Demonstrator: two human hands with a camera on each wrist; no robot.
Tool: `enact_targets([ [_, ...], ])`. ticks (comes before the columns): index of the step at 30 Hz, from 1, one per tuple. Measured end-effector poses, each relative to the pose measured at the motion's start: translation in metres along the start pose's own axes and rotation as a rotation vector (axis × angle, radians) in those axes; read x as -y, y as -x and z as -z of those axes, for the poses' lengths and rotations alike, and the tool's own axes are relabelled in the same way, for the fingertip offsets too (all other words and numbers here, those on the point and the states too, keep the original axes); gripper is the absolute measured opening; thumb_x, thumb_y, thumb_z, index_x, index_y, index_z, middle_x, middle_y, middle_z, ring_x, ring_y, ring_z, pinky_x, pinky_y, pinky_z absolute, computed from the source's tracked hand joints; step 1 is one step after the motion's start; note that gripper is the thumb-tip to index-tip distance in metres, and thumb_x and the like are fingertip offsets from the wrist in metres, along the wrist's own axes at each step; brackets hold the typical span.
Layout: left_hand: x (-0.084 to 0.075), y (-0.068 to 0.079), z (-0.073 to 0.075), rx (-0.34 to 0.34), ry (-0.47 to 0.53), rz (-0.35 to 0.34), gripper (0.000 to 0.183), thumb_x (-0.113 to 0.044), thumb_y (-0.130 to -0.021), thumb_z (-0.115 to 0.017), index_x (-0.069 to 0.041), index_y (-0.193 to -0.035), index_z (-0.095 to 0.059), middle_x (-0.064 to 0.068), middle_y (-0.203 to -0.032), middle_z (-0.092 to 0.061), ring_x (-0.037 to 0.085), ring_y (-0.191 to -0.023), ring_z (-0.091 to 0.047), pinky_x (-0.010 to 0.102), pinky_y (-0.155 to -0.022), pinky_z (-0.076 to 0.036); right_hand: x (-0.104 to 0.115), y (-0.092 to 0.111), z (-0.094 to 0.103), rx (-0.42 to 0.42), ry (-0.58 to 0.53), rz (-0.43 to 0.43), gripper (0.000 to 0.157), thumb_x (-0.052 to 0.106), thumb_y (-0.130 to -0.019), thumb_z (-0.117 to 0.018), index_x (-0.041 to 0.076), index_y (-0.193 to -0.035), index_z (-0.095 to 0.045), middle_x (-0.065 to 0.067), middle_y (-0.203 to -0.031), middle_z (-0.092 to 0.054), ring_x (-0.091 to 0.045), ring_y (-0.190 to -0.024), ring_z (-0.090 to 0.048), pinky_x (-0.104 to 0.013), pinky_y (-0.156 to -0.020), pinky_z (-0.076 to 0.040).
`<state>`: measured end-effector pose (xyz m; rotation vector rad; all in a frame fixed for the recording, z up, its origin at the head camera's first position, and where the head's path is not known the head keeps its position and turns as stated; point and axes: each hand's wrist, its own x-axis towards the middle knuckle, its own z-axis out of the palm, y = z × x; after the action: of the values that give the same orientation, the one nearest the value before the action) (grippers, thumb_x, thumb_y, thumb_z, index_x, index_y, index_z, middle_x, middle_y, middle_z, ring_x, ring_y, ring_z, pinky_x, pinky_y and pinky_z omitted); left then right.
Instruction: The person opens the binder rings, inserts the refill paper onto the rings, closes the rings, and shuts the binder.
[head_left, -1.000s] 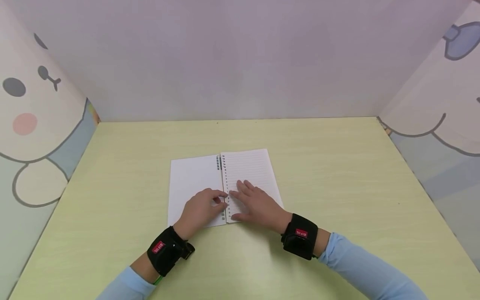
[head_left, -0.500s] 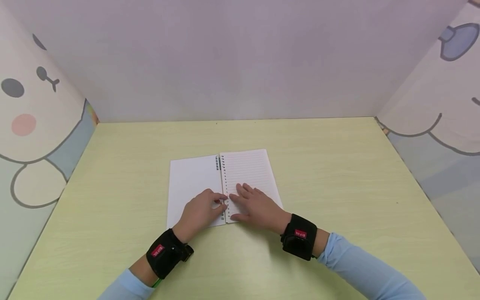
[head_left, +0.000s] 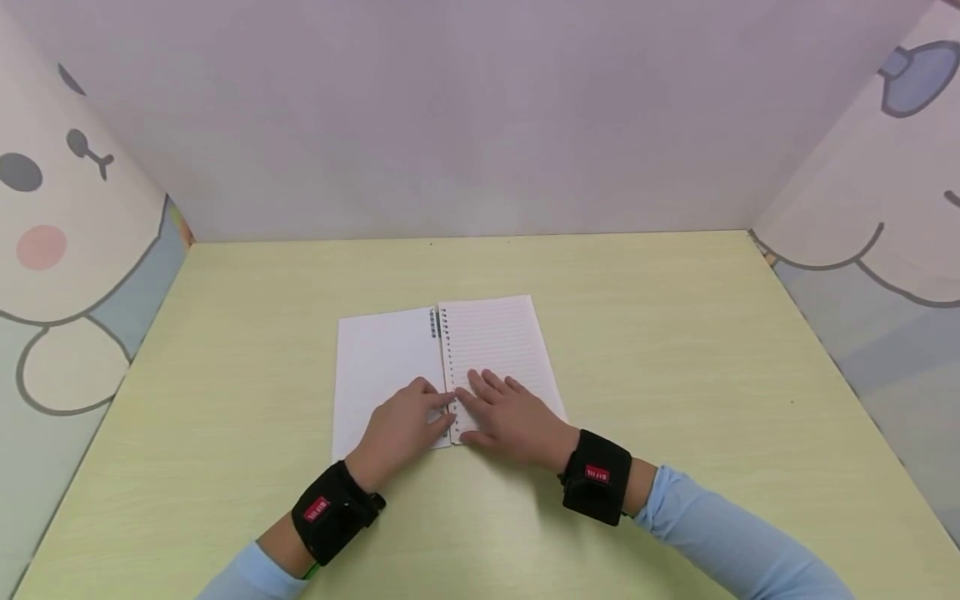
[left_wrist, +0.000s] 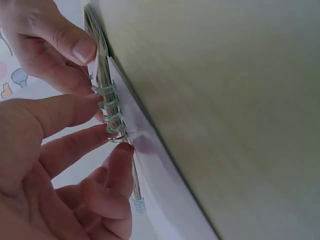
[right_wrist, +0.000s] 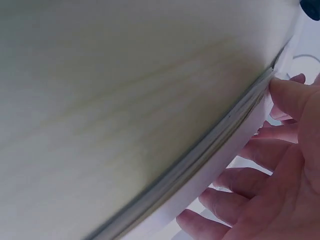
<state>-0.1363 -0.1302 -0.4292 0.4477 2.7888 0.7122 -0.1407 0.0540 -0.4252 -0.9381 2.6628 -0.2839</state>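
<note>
A loose-leaf notebook lies spread on the table, its plain white cover side (head_left: 382, 350) to the left and ruled pages (head_left: 495, 333) to the right. Pale binding rings (left_wrist: 112, 107) run down the middle. At the lower rings, my left hand (head_left: 401, 425) pinches with thumb and bent fingers; the left wrist view shows the fingertips against them. My right hand (head_left: 517, 425) rests on the lower part of the ruled page, fingers spread, index tip close to the left one. In the right wrist view, the thumb (right_wrist: 290, 95) touches the stack's lower edge.
The notebook sits mid-table on a pale yellow-green tabletop (head_left: 660, 350). A plain wall (head_left: 480, 125) rises behind the table, and cartoon-printed panels (head_left: 75, 250) flank it. Both wrists carry black straps (head_left: 597, 477).
My right fingers have slid slightly down the page, toward me. My left index fingertip has lowered a little along the rings. The notebook stays in place.
</note>
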Motion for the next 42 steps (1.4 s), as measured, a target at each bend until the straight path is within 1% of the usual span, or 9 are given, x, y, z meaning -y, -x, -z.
enact_targets([
  [5, -0.0004, 0.0038, 0.0017, -0.031, -0.012, -0.039, 0.032, -0.021, -0.086, -0.069, -0.005, -0.113, -0.074, 0.012, -0.095, -0.067, 0.021, -0.08, -0.062, 0.038, -0.063, -0.056, -0.0011, 0.001, -0.0019, -0.003, 0.014, -0.011, 0.062, 0.045, -0.096, -0.049, 0.005, -0.143, -0.047, -0.021, -0.152, -0.04, -0.034, -0.14, -0.032, -0.055, -0.111, -0.036],
  [9, -0.0006, 0.004, 0.0029, -0.065, -0.016, -0.045, 0.027, -0.02, -0.085, -0.07, -0.006, -0.106, -0.077, 0.011, -0.094, -0.069, 0.023, -0.085, -0.063, 0.041, -0.066, -0.057, -0.0029, 0.0001, -0.0028, -0.042, 0.019, 0.009, 0.055, 0.039, -0.097, -0.049, 0.005, -0.139, -0.052, -0.022, -0.149, -0.045, -0.034, -0.138, -0.035, -0.054, -0.111, -0.037],
  [12, -0.0011, 0.0032, 0.0036, -0.065, -0.023, -0.038, 0.026, -0.021, -0.084, -0.071, -0.007, -0.104, -0.077, 0.01, -0.094, -0.07, 0.023, -0.087, -0.063, 0.041, -0.068, -0.057, -0.0038, -0.0003, -0.0034, -0.06, 0.028, 0.03, 0.052, 0.036, -0.096, -0.052, 0.005, -0.138, -0.054, -0.023, -0.148, -0.046, -0.035, -0.137, -0.037, -0.054, -0.11, -0.039],
  [17, -0.0019, 0.0016, 0.0046, -0.064, -0.034, -0.03, 0.023, -0.022, -0.082, -0.073, -0.007, -0.098, -0.079, 0.009, -0.095, -0.071, 0.024, -0.089, -0.062, 0.042, -0.071, -0.058, -0.0035, -0.0009, -0.0029, -0.044, 0.038, 0.019, 0.053, 0.038, -0.096, -0.052, 0.007, -0.14, -0.052, -0.02, -0.149, -0.045, -0.033, -0.138, -0.036, -0.054, -0.111, -0.038],
  [21, -0.0021, 0.0007, 0.0045, -0.058, -0.025, -0.028, 0.018, -0.022, -0.082, -0.073, -0.008, -0.092, -0.08, 0.009, -0.095, -0.072, 0.024, -0.09, -0.062, 0.043, -0.073, -0.058, -0.003, -0.001, -0.0023, -0.045, 0.04, 0.023, 0.053, 0.036, -0.096, -0.053, 0.005, -0.139, -0.053, -0.022, -0.148, -0.046, -0.035, -0.137, -0.038, -0.054, -0.11, -0.039],
  [26, -0.0029, 0.0019, 0.0048, -0.054, -0.021, -0.036, 0.018, -0.021, -0.082, -0.073, -0.008, -0.092, -0.08, 0.009, -0.096, -0.072, 0.024, -0.091, -0.062, 0.043, -0.073, -0.058, -0.0025, 0.0007, -0.0016, -0.06, 0.03, 0.035, 0.053, 0.036, -0.095, -0.054, 0.004, -0.138, -0.054, -0.023, -0.147, -0.047, -0.035, -0.136, -0.039, -0.055, -0.108, -0.04],
  [33, -0.0049, 0.004, 0.0056, -0.066, -0.027, -0.058, 0.012, -0.018, -0.079, -0.075, -0.009, -0.084, -0.08, 0.011, -0.099, -0.072, 0.027, -0.091, -0.059, 0.043, -0.075, -0.056, -0.001, 0.0026, -0.0004, -0.052, 0.021, 0.035, 0.053, 0.036, -0.094, -0.056, 0.003, -0.136, -0.055, -0.022, -0.147, -0.048, -0.034, -0.136, -0.04, -0.053, -0.109, -0.04],
  [38, -0.0044, 0.002, 0.003, -0.097, -0.037, -0.089, 0.008, -0.016, -0.077, -0.077, -0.009, -0.075, -0.079, 0.013, -0.099, -0.073, 0.03, -0.092, -0.058, 0.043, -0.078, -0.054, 0.0003, 0.0026, -0.0027, -0.031, 0.059, 0.018, 0.052, 0.036, -0.095, -0.054, 0.005, -0.138, -0.054, -0.02, -0.147, -0.048, -0.032, -0.136, -0.04, -0.053, -0.109, -0.04],
  [42, -0.004, 0.0011, 0.002, -0.099, -0.038, -0.099, 0.009, -0.017, -0.077, -0.077, -0.009, -0.073, -0.078, 0.013, -0.098, -0.073, 0.03, -0.092, -0.058, 0.044, -0.078, -0.053, 0.0021, 0.0043, -0.0021, -0.031, 0.061, 0.01, 0.052, 0.035, -0.096, -0.053, 0.005, -0.137, -0.055, -0.02, -0.146, -0.049, -0.032, -0.135, -0.042, -0.053, -0.108, -0.041],
])
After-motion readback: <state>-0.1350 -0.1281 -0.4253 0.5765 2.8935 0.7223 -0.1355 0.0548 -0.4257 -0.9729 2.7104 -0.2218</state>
